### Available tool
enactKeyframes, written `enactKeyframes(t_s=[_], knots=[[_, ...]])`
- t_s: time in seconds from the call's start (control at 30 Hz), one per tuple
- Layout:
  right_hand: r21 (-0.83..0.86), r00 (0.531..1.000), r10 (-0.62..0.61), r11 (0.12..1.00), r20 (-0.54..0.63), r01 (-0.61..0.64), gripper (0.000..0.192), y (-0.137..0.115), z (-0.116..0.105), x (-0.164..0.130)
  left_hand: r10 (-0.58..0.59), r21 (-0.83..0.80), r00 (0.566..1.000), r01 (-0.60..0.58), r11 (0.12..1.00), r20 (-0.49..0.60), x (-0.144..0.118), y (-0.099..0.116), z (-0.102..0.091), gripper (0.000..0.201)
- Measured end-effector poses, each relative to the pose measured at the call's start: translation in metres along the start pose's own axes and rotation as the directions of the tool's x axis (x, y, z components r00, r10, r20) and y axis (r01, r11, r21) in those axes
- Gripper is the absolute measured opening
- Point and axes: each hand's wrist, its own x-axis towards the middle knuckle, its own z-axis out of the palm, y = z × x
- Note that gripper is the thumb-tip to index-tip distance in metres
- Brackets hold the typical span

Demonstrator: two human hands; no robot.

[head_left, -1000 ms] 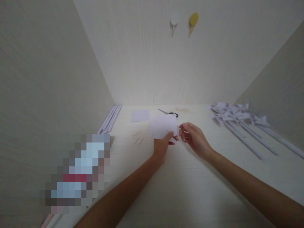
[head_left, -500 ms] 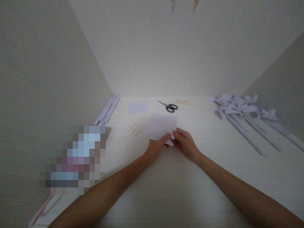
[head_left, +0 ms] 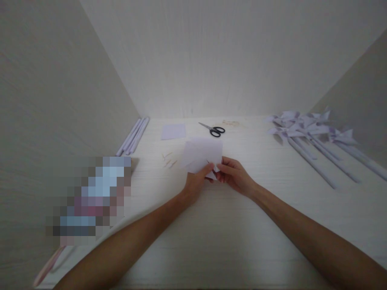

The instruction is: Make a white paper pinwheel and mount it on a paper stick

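Observation:
A pale lilac square of paper (head_left: 200,154) is held just above the white desk (head_left: 229,229) near its middle. My left hand (head_left: 196,184) pinches its near edge from the left. My right hand (head_left: 234,175) pinches the near right corner, where a small cut flap hangs down. Both hands meet at that corner, thumbs on top.
Black-handled scissors (head_left: 213,129) and a second lilac paper square (head_left: 173,131) lie behind the hands. Small wooden sticks (head_left: 168,159) lie left of the paper. Rolled paper tubes (head_left: 133,135) rest along the left wall. Several finished paper pinwheels (head_left: 311,133) lie at the right. A blurred patch (head_left: 89,199) covers the left.
My right hand has closed in from the right and taken hold of the paper's near corner. The view has tilted downward, so the wall hooks have left the frame.

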Motion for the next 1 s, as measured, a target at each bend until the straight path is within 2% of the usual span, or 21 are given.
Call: enactKeyframes(t_s=[0.13,0.23,0.33,0.57,0.77,1.0], knots=[[-0.031,0.999,-0.021,0.999,0.029,0.022,0.017,-0.0003,-0.0002,-0.0010,0.016,0.015,0.999,-0.015,1.000,-0.032,-0.0012,0.0003,0.0006,0.019],[-0.072,0.997,-0.044,0.996,0.059,0.049,0.018,-0.0012,0.0015,-0.0031,0.007,-0.004,0.995,-0.007,1.000,-0.100,-0.0019,0.0019,0.0016,0.018],[-0.110,0.996,-0.076,0.991,0.043,0.080,0.018,-0.0006,0.0029,-0.0050,0.020,-0.035,0.986,-0.027,0.999,-0.164,-0.0017,0.0021,0.0018,0.016],[-0.174,0.989,-0.141,0.974,0.052,0.148,0.016,0.0057,-0.0001,-0.0055,0.031,-0.059,0.979,-0.044,0.997,-0.201,0.0001,-0.0005,0.0001,0.014],[-0.230,0.983,-0.174,0.956,0.060,0.183,0.015,0.0068,-0.0029,-0.0046,0.031,-0.069,0.983,-0.045,0.997,-0.183,0.0014,-0.0031,-0.0015,0.014],[-0.236,0.986,-0.150,0.958,0.079,0.165,0.010,0.0054,-0.0033,-0.0077,0.047,-0.107,0.956,-0.081,0.991,-0.288,0.0043,-0.0026,-0.0038,0.015]])
